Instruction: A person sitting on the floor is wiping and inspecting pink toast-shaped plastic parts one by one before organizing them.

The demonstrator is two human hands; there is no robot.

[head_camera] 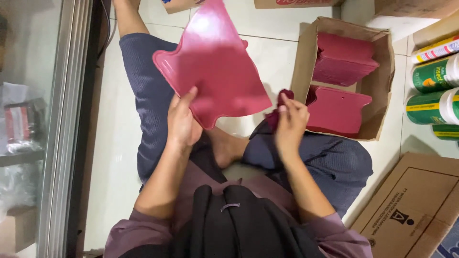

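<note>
Head view, looking straight down at a person sitting cross-legged on a pale tiled floor (119, 143).

Left hand (182, 122) closed on the bottom edge of a flat dark pink rubber sheet (213, 62), thumb on top, fingers underneath. Sheet held up over the left knee, tilted, with a wavy, notched outline and a shine near the top.

Right hand (289, 125) pinched shut on a small dark red cloth (279, 107), bunched up between thumb and fingers. Cloth just beside the right edge of the pink sheet, near it; touching or not, hard to tell.

Open cardboard box (306, 62) on the floor just past the right hand, right next to the right knee. Two stacks of more pink sheets (342, 59) inside, same colour and shape, one stack toward the back and one toward the front.

Bare foot (229, 145) tucked between the knees, under the two hands. Blue-grey trousers (148, 95) on both legs, purple sleeves at the arms, black cloth hanging down at the bottom middle.

Green spray cans (432, 91) with white caps lying on their sides at the far right edge. Flat brown carton (411, 210) on the floor in the bottom right corner. More cardboard boxes along the top edge. Metal-framed glass door (67, 119) down the left side.
</note>
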